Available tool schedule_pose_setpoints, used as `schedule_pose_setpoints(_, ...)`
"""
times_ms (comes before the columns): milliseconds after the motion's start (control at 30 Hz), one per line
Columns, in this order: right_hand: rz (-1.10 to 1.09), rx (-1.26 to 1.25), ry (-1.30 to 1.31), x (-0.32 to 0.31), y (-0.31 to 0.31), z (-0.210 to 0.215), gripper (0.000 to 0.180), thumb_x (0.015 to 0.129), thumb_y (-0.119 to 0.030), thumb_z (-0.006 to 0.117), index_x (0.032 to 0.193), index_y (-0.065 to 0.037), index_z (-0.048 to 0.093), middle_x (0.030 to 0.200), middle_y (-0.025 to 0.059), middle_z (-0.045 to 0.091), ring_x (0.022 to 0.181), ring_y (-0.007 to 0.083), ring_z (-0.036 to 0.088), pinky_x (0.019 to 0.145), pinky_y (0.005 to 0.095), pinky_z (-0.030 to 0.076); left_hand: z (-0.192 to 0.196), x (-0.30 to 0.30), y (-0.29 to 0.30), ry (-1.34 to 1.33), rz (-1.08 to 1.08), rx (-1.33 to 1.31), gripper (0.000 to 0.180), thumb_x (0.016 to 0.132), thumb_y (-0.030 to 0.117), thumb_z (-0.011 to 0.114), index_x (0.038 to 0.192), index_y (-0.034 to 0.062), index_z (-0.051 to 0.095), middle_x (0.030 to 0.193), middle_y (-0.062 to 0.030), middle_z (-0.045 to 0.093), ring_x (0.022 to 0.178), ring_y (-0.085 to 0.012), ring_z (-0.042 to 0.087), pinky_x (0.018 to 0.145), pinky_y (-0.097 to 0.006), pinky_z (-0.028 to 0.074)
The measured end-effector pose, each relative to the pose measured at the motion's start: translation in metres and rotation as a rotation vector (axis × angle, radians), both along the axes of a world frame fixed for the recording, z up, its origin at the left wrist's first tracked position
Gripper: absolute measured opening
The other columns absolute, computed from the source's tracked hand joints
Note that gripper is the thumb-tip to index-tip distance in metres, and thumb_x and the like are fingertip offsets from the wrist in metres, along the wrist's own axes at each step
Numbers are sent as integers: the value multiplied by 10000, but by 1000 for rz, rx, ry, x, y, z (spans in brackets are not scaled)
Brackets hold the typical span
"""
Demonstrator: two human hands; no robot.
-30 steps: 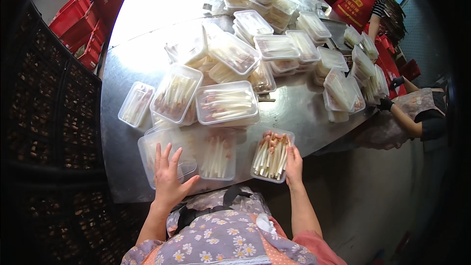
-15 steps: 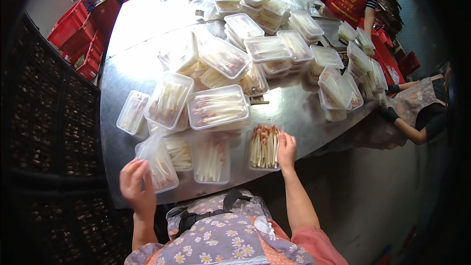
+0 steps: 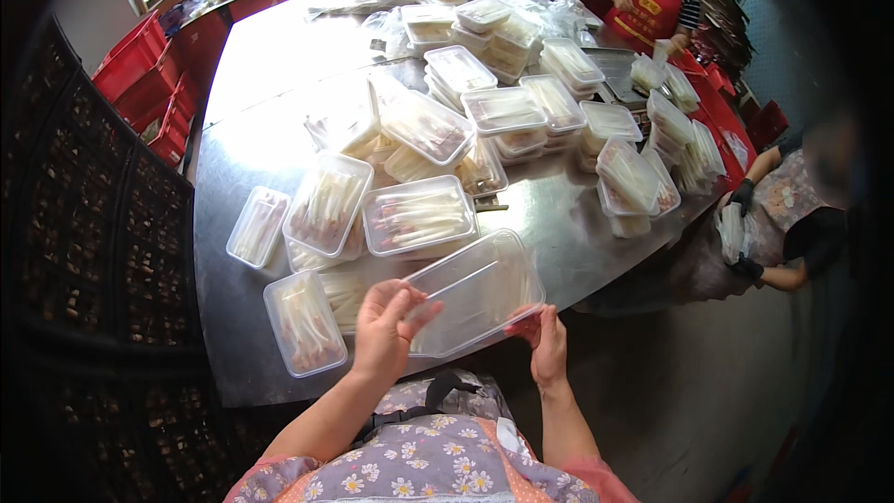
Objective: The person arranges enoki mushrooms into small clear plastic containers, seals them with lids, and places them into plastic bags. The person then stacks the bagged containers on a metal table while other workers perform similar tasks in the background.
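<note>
Both hands pinch a clear plastic lid [image 3: 475,293], left hand [image 3: 386,331] and right hand [image 3: 548,346] fingers closed on opposite edges, keeping it level above the filled trays [image 3: 307,321].

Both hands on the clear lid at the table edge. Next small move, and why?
Probably lower the lid onto an open tray. The left hand and right hand hold it by opposite edges, tilted above the table. Which tray is unclear; the lid hides what lies under it. The filled tray by the left hand looks lidded.
</note>
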State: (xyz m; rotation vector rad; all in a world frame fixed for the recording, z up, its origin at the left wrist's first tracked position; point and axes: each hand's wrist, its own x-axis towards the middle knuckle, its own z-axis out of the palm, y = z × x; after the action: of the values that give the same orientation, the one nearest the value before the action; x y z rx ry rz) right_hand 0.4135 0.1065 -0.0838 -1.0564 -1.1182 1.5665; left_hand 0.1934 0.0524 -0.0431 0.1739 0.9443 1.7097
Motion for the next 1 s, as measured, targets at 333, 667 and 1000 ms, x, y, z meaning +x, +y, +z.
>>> schedule_pose_setpoints(333, -272, 44, -360, 31, 13, -17, 238, 958, -90, 518, 1176, 3, 492, 631, -22, 493, 505, 40, 407, 446, 198, 331, -38, 48, 7, 967, -949, 3, 277, 883, 259, 662, 819, 6, 568, 749, -69, 629, 696, -145, 570, 639, -288, 464)
schedule_pose_setpoints(667, -294, 353, -990, 5, 71, -78, 284, 877, -155, 605, 1145, -61, 595, 891, 112, 579, 774, 273, 575, 689, 390, 465, -80, 43, 51, 1324, -673, -127, 254, 866, 238, 615, 827, -12, 609, 702, -175, 620, 686, -352, 606, 635, -426, 468)
schedule_pose_setpoints(1000, -314, 317, -1070, 4, 69, -86, 331, 870, -122, 567, 1200, -92, 563, 1000, 135, 574, 890, 357, 581, 764, 444, 470, -99, 53, 82, 1446, -481, -9, 449, 782, 48, 561, 1229, 13, 528, 954, -243, 622, 796, -364, 609, 734, -441, 484)
